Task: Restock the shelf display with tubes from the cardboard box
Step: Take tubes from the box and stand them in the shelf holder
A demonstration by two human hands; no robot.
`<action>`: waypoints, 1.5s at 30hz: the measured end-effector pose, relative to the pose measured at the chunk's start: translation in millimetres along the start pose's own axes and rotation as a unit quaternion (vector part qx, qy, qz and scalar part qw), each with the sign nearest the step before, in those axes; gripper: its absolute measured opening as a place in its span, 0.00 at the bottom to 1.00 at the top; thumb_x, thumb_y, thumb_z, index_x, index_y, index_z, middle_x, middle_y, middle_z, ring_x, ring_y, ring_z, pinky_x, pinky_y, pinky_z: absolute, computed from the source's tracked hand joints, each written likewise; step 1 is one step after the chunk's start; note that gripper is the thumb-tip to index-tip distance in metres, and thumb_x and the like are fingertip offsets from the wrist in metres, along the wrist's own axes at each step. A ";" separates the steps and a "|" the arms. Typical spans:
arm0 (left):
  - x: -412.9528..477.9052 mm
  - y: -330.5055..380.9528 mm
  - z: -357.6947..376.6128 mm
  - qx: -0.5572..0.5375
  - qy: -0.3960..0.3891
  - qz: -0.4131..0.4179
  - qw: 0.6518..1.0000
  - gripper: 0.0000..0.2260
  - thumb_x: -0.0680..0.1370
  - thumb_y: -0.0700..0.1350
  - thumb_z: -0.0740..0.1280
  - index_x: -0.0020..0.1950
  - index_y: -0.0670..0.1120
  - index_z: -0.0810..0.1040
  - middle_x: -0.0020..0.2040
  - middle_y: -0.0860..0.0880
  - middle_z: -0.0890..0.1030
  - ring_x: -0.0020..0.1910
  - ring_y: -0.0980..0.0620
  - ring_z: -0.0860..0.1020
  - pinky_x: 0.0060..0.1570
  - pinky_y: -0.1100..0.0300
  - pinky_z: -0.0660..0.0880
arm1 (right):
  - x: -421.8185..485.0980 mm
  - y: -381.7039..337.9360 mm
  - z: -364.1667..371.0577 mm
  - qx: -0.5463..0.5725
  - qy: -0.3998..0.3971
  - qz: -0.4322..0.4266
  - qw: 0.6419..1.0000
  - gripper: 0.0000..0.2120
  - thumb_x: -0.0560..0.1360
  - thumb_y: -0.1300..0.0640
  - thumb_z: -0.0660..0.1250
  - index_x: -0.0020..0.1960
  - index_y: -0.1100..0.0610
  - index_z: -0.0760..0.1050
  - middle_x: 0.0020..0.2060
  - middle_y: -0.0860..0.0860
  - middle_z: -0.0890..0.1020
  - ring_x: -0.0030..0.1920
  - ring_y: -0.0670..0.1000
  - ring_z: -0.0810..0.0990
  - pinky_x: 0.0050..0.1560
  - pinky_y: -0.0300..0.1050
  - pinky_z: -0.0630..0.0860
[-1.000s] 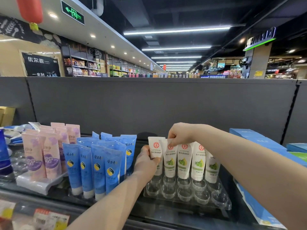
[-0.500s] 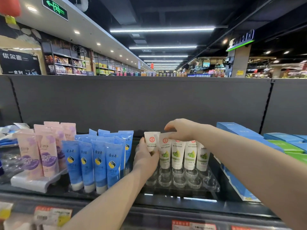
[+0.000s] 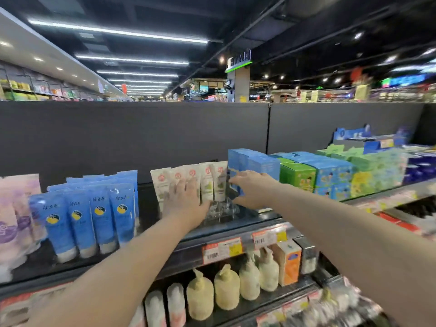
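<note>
White tubes (image 3: 207,182) stand between left hand (image 3: 186,201) and right hand (image 3: 250,188).

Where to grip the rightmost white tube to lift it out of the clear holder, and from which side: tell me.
Pinch the rightmost white tube at its flat crimped top end, coming from above and in front. It stands upright, cap down in the clear holder, tight against its neighbour on the left and the blue boxes on the right, so the sides are probably hard to reach. The right hand is nearest.

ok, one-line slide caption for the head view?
Both hands, left and right, at the white tubes in the clear rack, between blue tubes and blue boxes.
</note>
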State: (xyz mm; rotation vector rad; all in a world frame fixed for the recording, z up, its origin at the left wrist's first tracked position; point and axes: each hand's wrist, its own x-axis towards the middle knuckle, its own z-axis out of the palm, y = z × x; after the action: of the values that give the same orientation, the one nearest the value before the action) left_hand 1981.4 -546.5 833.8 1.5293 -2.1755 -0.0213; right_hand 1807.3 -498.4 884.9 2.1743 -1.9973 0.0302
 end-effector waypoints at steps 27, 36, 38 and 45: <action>-367.5 394.0 48.6 -0.077 -0.191 0.351 0.913 0.31 0.76 0.59 0.60 0.74 0.47 0.57 0.74 0.47 0.61 0.74 0.45 0.57 0.72 0.47 0.58 | -593.9 151.3 10.4 0.010 -0.125 0.386 0.914 0.29 0.75 0.44 0.63 0.73 0.47 0.60 0.70 0.51 0.67 0.70 0.56 0.66 0.68 0.58 0.64; -414.7 511.8 93.7 -0.073 -0.249 0.432 0.864 0.32 0.76 0.62 0.59 0.74 0.47 0.58 0.74 0.47 0.62 0.73 0.45 0.59 0.71 0.46 0.60 | -706.9 216.8 29.7 0.037 -0.128 0.486 0.864 0.29 0.76 0.45 0.61 0.74 0.47 0.58 0.72 0.51 0.65 0.73 0.54 0.62 0.70 0.58 0.60; -414.4 541.6 110.8 -0.077 -0.259 0.443 0.855 0.31 0.76 0.61 0.60 0.73 0.45 0.59 0.73 0.46 0.63 0.72 0.45 0.61 0.70 0.47 0.62 | -720.7 239.7 34.8 0.036 -0.137 0.499 0.855 0.29 0.77 0.45 0.62 0.75 0.47 0.57 0.72 0.51 0.65 0.73 0.54 0.61 0.70 0.58 0.60; -402.3 653.6 177.2 -0.083 -0.312 0.456 0.830 0.31 0.75 0.61 0.61 0.73 0.46 0.59 0.72 0.46 0.63 0.71 0.45 0.62 0.69 0.47 0.63 | -754.3 342.2 60.8 0.025 -0.186 0.538 0.822 0.28 0.77 0.45 0.61 0.74 0.50 0.59 0.71 0.53 0.65 0.72 0.56 0.62 0.70 0.57 0.61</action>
State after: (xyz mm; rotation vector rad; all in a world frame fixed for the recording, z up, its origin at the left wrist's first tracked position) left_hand 1440.6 12.7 710.1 0.2493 -3.1016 -0.4315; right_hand 1392.0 210.0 760.7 0.8035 -3.1788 -0.1982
